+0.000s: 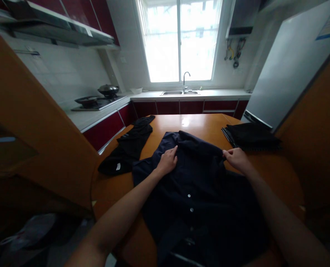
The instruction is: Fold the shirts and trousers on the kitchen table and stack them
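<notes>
A dark navy button-up shirt [206, 178] lies spread across the table, with a few pale buttons down its middle. My left hand [168, 160] rests on its upper part, index finger stretched out over the cloth and the other fingers partly curled. At the right, my right hand [235, 158] pinches an edge of the shirt between thumb and fingers, lifting it a little. Folds run across the cloth between the two hands. The shirt's near end is dark and hard to make out.
The shirt lies on an orange-brown wooden table [165, 120]. A black garment [131, 148] with a white label is at the left, and a folded black stack of cloth [251, 135] at the right. Beyond are a sink [172, 93], a stove [98, 104] with pans, and a fridge [287, 63].
</notes>
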The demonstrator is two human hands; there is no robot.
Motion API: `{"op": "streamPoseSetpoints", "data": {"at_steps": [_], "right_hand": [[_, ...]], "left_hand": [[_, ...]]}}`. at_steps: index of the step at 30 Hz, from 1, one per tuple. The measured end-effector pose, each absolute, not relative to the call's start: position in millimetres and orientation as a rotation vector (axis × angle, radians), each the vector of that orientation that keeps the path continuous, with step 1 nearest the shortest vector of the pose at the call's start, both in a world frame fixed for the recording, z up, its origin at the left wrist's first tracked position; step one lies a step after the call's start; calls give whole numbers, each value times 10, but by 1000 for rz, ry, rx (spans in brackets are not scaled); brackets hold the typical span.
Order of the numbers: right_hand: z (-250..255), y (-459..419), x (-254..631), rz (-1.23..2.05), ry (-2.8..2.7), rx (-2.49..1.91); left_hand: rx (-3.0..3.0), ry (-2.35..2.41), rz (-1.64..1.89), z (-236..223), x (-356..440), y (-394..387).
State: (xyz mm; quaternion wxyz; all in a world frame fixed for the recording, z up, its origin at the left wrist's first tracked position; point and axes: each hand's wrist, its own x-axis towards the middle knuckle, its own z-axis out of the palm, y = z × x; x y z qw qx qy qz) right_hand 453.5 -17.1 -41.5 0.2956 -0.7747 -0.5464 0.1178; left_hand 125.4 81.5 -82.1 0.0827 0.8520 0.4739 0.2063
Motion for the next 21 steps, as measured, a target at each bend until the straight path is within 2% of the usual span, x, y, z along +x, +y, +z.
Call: {"op": "streamPoseSetpoints", "data": {"at_steps": [9, 15, 21], "right_hand": [[-417, 499, 4738, 532, -1332, -2186], [-409, 943, 4650, 770, -1137, -2200], [-333, 1092, 4626, 1129, -1144, -2062]], "left_hand": [[2487, 1354, 567, -564, 1156, 880], [2337, 1487, 553, -220, 999, 1642], [2034, 1748, 560, -226, 859, 2384]]}}
